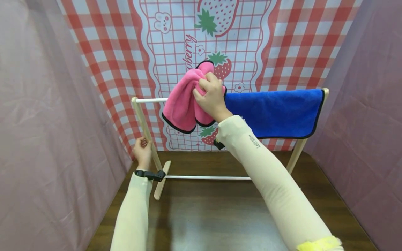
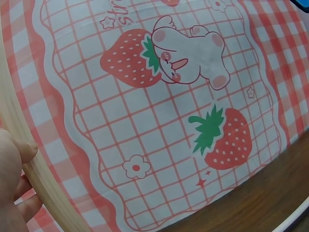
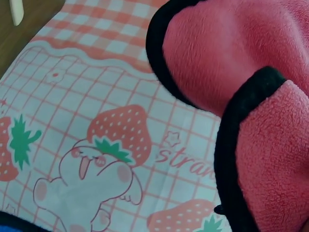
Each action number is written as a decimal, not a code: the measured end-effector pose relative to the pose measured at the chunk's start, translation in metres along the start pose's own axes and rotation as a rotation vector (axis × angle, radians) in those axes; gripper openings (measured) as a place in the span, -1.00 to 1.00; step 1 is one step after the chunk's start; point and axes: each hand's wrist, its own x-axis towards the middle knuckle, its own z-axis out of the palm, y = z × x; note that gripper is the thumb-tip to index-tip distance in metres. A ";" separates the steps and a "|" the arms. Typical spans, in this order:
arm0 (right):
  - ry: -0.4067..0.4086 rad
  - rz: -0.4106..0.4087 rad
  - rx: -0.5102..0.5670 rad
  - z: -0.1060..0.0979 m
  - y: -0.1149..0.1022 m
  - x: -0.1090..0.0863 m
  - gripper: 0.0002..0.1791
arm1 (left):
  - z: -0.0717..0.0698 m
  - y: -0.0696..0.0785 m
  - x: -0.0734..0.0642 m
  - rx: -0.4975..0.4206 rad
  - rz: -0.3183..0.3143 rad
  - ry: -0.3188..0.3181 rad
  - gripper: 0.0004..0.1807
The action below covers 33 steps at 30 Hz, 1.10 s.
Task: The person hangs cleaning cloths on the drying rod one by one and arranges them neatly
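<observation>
My right hand (image 1: 210, 96) grips a bunched pink towel (image 1: 182, 101) with black edging, in front of the top white bar of a drying rack (image 1: 152, 100). Two loose folds of the pink towel (image 3: 207, 58) fill the right side of the right wrist view, where the fingers are hidden. With thumb and fingers, my left hand (image 1: 142, 151) holds the rack's left wooden post (image 1: 143, 122); in the left wrist view the thumb lies along the post (image 2: 41, 179). A blue towel (image 1: 276, 113) with black edging hangs over the bar's right part.
The rack stands on a dark wooden table (image 1: 201, 209), with a lower white bar (image 1: 207, 177) and a wooden foot (image 1: 162, 181). Behind it hangs a strawberry-print checked cloth (image 1: 110, 52). Pink curtains (image 1: 47, 122) flank both sides.
</observation>
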 end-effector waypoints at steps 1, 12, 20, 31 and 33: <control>-0.017 0.013 -0.014 0.000 0.001 -0.001 -0.59 | 0.000 0.000 0.000 0.002 0.002 -0.001 -0.73; -0.224 0.172 -0.164 0.001 0.013 -0.013 -0.60 | 0.001 -0.002 -0.006 -0.016 -0.024 0.019 -0.72; -0.285 0.216 -0.204 0.000 0.016 -0.013 -0.59 | 0.002 -0.001 -0.009 -0.049 -0.037 0.043 -0.70; -0.328 0.220 -0.227 -0.001 0.016 -0.013 -0.58 | 0.007 0.019 -0.012 -0.213 -0.015 0.127 -0.79; -0.333 0.220 -0.232 -0.001 0.016 -0.013 -0.59 | 0.007 0.027 -0.013 -0.240 -0.013 0.071 -0.84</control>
